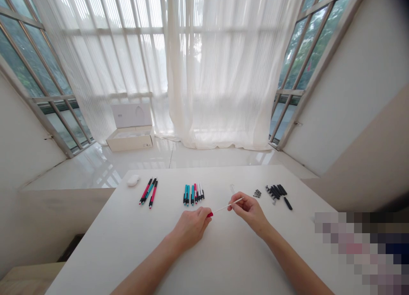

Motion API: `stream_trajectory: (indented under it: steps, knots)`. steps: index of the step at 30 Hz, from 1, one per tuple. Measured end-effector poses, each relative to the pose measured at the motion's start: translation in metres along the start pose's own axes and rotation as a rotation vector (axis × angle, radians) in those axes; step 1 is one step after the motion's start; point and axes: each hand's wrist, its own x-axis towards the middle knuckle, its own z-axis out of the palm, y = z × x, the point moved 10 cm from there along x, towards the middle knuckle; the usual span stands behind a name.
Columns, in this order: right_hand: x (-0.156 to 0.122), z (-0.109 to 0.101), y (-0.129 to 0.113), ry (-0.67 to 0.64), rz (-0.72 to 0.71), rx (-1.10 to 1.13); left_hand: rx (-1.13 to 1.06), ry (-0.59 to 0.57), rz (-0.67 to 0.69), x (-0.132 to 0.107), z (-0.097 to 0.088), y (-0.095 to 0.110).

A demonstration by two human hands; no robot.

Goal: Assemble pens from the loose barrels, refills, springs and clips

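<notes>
While the left forearm is slanting in from the lower left, the left hand [192, 224] is hovering over the near middle of the white table [159, 256], back turned upward, fingers curling inward, thumb pressing toward the forefinger. It's clamping on a pink barrel [209, 215], and only a short, glossy, deep-pink end is peeking out past the fingertips; the rest is hiding inside the fist.

Across from it, the right forearm is angling in from the lower right, and the right hand [251, 210] is facing its partner, thumb and forefinger pinching together on a white rod [222, 207], the other fingers folding loosely beneath. That rod is looking slim, straight and plain, and it's tilting upward to the right, bridging the gap between the hands. Its left end is meeting the pink piece, though whether it's sitting inside or merely touching, I'm not able to tell.

Just beyond the hands, a row of teal, pink and white barrels [192, 195] is lying to the left, a few thin rods [232, 187] are resting behind the right hand, and small grey parts [257, 193] and black grips [281, 189] are spreading out farther right. Three pens [148, 193] are lying together at far left.
</notes>
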Motion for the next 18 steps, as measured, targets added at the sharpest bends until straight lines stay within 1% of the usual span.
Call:
stream_trajectory:
  steps: [2,4,8,13,18]
  knots:
    - [0.0,0.004,0.003,-0.029,0.01,-0.019,0.01,0.0,0.015,0.0,0.0,0.001]
    - [-0.002,0.014,0.008,-0.086,0.019,-0.063,0.026,-0.003,0.032,0.0,0.0,0.003]
    - [-0.005,0.033,0.015,-0.191,-0.019,-0.242,0.068,0.003,0.07,0.0,-0.001,0.007]
    - [-0.007,0.043,0.008,-0.244,-0.137,-0.445,0.105,0.017,0.136,0.0,0.0,0.012]
    - [-0.009,0.045,-0.001,-0.253,-0.219,-0.502,0.123,0.0,0.153,-0.001,0.005,0.013]
